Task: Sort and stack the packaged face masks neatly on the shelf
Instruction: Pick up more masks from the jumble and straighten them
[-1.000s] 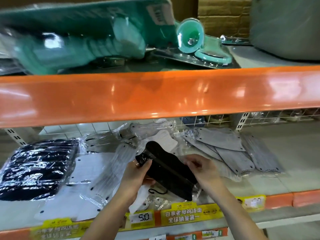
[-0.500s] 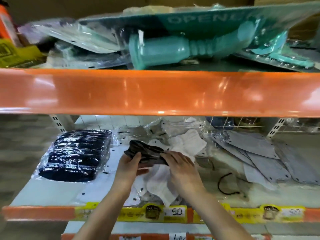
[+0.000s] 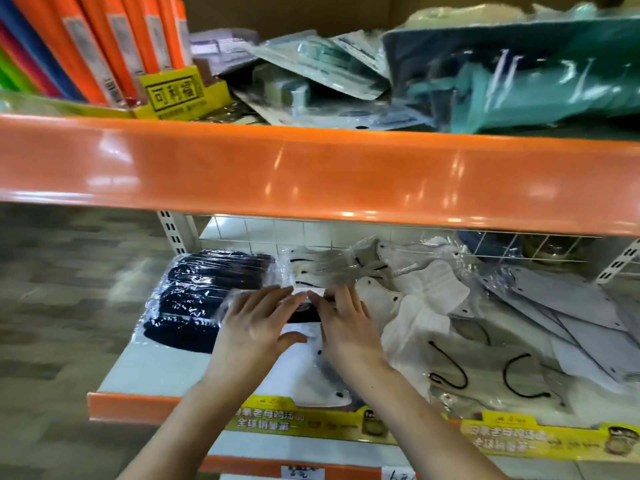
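Both hands, the left hand [image 3: 254, 323] and right hand [image 3: 346, 327], lie with fingers spread flat, pressing a black packaged mask [image 3: 304, 311] down on the shelf [image 3: 145, 375], just beside the stack of black masks [image 3: 207, 292]. Done well, this step likely means sliding it onto that stack with edges squared, keeping it clear of the loose white masks [image 3: 415, 306].

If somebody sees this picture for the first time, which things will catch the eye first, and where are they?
The glossy orange shelf beam crosses the whole picture. Below it, on the lower shelf, the left hand and the right hand lie side by side on a black packaged face mask, just right of the stack of dark masks in clear plastic. White packaged masks lie loose to the right.
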The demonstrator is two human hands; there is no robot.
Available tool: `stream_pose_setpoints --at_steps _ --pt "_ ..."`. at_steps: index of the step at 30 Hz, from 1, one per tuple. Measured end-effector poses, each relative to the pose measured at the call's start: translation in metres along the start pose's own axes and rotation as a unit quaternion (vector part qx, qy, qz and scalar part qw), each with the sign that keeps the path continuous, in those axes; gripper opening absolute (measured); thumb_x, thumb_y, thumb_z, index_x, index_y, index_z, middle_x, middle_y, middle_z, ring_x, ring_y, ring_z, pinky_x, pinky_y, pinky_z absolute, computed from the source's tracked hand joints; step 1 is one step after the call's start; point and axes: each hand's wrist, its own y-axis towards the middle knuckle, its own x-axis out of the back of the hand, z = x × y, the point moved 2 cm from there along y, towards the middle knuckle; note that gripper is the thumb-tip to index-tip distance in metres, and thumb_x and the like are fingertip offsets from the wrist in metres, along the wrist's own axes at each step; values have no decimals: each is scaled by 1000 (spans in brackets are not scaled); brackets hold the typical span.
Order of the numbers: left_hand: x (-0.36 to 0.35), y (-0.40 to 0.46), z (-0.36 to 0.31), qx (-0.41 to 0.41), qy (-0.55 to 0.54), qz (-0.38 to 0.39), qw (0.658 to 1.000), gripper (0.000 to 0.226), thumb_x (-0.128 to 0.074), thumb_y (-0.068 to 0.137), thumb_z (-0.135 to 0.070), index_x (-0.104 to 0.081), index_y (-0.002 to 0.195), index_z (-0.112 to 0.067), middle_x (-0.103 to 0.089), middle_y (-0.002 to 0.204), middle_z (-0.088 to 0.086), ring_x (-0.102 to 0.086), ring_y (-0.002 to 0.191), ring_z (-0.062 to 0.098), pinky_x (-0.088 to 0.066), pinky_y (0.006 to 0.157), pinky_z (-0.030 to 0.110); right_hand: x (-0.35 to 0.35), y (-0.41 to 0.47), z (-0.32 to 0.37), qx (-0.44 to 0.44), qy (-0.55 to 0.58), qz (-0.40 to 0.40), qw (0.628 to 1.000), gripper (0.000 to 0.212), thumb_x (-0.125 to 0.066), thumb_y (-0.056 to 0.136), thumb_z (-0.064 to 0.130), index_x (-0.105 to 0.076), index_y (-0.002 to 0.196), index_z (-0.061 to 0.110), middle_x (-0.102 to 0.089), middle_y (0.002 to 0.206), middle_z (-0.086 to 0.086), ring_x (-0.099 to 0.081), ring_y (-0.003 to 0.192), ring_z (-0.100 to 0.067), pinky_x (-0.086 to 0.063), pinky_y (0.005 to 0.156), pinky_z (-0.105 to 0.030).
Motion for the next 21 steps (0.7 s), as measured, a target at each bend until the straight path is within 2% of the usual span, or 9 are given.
stream_pose_setpoints --at_steps 2,3,5,7,11,16,17,19,21 --pt "-1 -7 11 3 -3 -2 1000 47 -86 61 -21 -71 106 -17 -71 106 0 -68 96 23 -48 78 34 -7 4 12 24 0 -12 1000 64 -86 51 10 -66 112 11 -38 100 -3 -45 90 -24 -55 65 -38" --pt "0 -12 18 8 -1 -4 1000 41 -78 63 -13 -72 104 -17 -71 103 0 -69 93 22 -51 74 33 -10 6 19 37 1 -15 999 65 -85 50 8 -66 112 11 -39 101 -4 -43 91 -23 -55 67 -38" --pt "1 -22 34 30 -3 6 1000 45 -57 61 -8 -74 102 -18 -73 101 -1 -70 90 20 -53 72 31 -16 10 33 57 1 -12 998 68 -83 45 5 -67 110 10 -48 101 -7 -44 93 -23 -54 70 -37" --pt "3 -31 52 53 0 17 998 51 -41 63 -11 -75 101 -18 -73 101 -1 -70 92 19 -53 74 29 -23 12 47 66 4 -6 998 68 -82 40 2 -69 106 9 -59 99 -8 -55 91 -25 -55 73 -34" --pt "4 -49 86 86 18 18 996 52 -35 68 -10 -76 100 -16 -72 104 2 -68 99 24 -41 82 33 -41 14 72 65 42 -3 997 55 -76 50 -1 -70 104 10 -67 99 -5 -66 87 -25 -56 79 -34" --pt "-2 -67 116 109 59 -2 992 55 -31 66 -8 -76 97 -15 -72 105 7 -67 103 30 -36 83 37 -61 14 102 83 38 21 996 46 -51 65 12 -72 105 16 -70 104 2 -66 94 -17 -52 88 -29" --pt "-5 -71 121 112 62 4 992 56 -31 66 -8 -76 98 -16 -72 105 7 -66 104 30 -35 83 37 -64 12 105 87 40 30 995 43 -58 63 15 -73 104 17 -71 104 4 -67 93 -15 -51 88 -28" --pt "-12 -80 127 120 64 27 990 57 -32 64 -9 -75 100 -19 -71 108 7 -65 106 28 -35 84 36 -72 8 111 86 39 66 993 55 -79 49 19 -73 103 18 -71 104 5 -67 94 -13 -51 87 -26" --pt "-20 -89 131 136 58 56 987 55 -42 60 -8 -75 103 -22 -70 111 5 -64 108 26 -36 86 35 -79 3 112 73 37 88 993 62 -84 42 21 -74 102 18 -70 106 5 -66 96 -12 -52 85 -26"
